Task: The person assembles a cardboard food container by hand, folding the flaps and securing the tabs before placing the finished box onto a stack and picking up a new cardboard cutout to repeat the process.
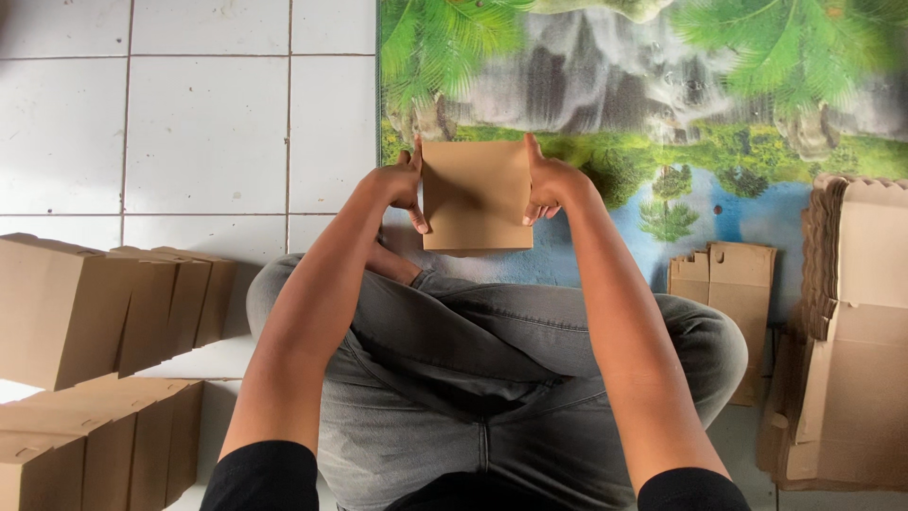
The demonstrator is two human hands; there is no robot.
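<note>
Both hands, left hand [402,187] and right hand [551,185], grip the side edges of a flat brown cardboard piece [476,194], held above the knees over the landscape-printed mat [624,114].

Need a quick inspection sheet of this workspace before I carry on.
Surface: white tiled floor and a landscape-print mat.
Job's things: brown cardboard box, held up over the lap.
Clutter: folded boxes at left; flat cardboard stack and a flat blank at right.
Grips: left hand and right hand each clasp a side of the box.
Cables: nothing seen.
Surroundings: person's grey-trousered crossed legs.
</note>
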